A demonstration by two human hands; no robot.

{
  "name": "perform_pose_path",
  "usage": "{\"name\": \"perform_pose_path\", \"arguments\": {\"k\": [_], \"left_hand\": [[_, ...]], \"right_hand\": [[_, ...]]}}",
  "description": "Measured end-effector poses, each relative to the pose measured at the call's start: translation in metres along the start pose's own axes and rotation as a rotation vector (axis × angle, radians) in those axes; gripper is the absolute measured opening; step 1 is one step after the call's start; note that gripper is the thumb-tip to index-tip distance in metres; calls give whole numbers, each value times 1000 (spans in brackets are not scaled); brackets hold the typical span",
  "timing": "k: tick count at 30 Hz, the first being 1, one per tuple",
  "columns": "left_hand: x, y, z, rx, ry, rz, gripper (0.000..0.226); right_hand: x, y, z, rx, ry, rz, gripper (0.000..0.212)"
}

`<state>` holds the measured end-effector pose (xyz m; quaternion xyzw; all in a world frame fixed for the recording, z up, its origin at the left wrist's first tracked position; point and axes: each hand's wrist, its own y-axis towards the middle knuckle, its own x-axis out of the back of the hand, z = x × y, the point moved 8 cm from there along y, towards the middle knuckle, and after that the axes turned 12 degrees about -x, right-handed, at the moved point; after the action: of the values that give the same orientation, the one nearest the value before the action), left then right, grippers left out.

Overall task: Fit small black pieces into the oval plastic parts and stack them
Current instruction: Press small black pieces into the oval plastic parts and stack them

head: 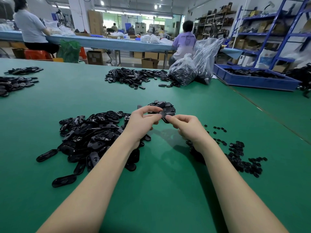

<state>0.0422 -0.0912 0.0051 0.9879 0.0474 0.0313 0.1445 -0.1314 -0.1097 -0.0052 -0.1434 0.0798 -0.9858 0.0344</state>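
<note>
A black oval plastic part (pixel 165 118) is held above the green table between both hands. My left hand (pixel 143 121) pinches its left end with thumb and fingers curled. My right hand (pixel 184 125) pinches its right side, thumb on top. Whether a small black piece sits in it is hidden by my fingers. A big heap of oval parts (pixel 94 137) lies under my left wrist. Small black pieces (pixel 240 157) are scattered to the right of my right forearm. Just behind my hands sits a small stack of oval parts (pixel 164 106).
On the green table (pixel 168 190), more piles of black parts lie at the far left (pixel 15 83) and far centre (pixel 136 76). Clear plastic bags of parts (pixel 188 71) and a blue tray (pixel 255 79) stand at the back right. People sit at a bench beyond.
</note>
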Motion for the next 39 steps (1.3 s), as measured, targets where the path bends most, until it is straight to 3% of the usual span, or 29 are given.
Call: {"name": "perform_pose_path", "arguments": {"k": [8, 16, 29, 39], "left_hand": [[4, 5, -6, 9, 298, 125, 10], [5, 7, -3, 38, 378, 122, 5], [1, 5, 6, 77, 225, 123, 8], [-1, 8, 9, 24, 275, 107, 10]], "right_hand": [[-2, -2, 7, 65, -85, 26, 20], [-3, 0, 7, 71, -107, 12, 17], [-1, 2, 7, 96, -100, 18, 15], [-1, 6, 2, 87, -90, -32, 18]]}}
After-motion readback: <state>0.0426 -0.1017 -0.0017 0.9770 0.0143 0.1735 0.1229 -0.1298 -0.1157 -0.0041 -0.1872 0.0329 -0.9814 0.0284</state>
